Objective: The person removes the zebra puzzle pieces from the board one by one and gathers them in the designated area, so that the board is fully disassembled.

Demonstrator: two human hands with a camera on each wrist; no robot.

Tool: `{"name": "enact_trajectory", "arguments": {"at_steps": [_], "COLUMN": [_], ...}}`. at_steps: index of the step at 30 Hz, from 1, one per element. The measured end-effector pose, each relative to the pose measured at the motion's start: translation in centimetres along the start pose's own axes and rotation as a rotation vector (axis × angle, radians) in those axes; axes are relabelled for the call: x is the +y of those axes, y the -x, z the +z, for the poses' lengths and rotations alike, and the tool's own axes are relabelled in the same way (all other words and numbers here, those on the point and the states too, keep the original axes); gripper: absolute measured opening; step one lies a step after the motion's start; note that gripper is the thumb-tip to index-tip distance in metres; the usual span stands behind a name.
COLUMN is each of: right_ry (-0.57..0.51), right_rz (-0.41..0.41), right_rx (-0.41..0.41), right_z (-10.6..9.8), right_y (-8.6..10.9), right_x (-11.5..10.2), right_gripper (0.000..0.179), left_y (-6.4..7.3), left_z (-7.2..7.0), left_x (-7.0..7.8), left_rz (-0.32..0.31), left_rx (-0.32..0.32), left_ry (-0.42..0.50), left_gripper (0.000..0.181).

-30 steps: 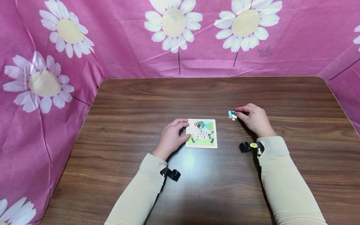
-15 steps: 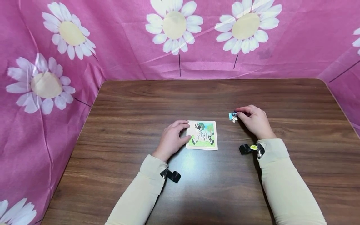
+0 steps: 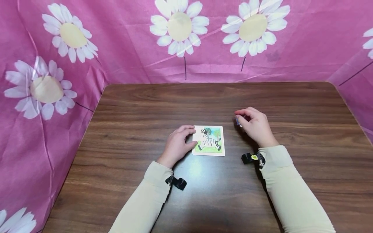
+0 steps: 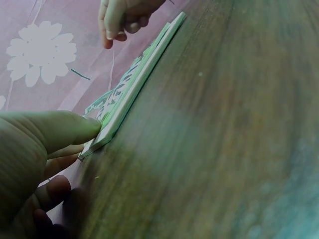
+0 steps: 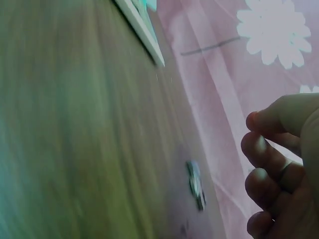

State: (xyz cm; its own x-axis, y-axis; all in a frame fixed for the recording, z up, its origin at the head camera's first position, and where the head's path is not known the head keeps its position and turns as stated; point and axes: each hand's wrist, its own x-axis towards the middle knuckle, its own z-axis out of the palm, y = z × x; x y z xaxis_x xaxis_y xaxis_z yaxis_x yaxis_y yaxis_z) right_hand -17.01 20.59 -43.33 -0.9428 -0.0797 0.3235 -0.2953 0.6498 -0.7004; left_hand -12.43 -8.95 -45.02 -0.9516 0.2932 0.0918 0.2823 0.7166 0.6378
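Left hand [image 3: 176, 142] grips puzzle [image 3: 209, 140] by its left edge, mid-worktop [image 3: 145, 110], likely to stop sliding. Right hand [image 3: 256, 127], loosely curled, apparently holding nothing, hangs over at least 1 loose piece [image 5: 195, 184], nearer worktop's far edge.

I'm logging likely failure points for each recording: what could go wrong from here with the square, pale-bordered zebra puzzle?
The small blue-and-white puzzle piece lies on the brown wooden table, seemingly apart from the right hand; a fumbled pinch might push it away.

The left hand overlaps the left edge of the puzzle; an uneven press could slide it. Its fingers also sit close to the pale, bare-looking upper-left patch, possibly obstructing a piece there.
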Motion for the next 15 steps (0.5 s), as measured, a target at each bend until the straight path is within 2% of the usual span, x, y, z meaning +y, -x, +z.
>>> {"name": "enact_trajectory", "arguments": {"at_steps": [9,15], "right_ry": [-0.01,-0.025], "right_rz": [-0.08,-0.084], "right_rx": [-0.1,-0.182], "right_z": [1.9,2.9], "right_y": [0.0,0.5], "right_x": [-1.9,-3.0], "right_gripper": [0.012,0.014], "left_y": [-0.1,0.1], "left_z": [-0.1,0.0], "left_x": [0.0,0.0], "left_rz": [-0.004,0.003], "left_rx": [0.009,0.012], "left_ry": [0.015,0.018], "left_gripper": [0.04,0.04]}}
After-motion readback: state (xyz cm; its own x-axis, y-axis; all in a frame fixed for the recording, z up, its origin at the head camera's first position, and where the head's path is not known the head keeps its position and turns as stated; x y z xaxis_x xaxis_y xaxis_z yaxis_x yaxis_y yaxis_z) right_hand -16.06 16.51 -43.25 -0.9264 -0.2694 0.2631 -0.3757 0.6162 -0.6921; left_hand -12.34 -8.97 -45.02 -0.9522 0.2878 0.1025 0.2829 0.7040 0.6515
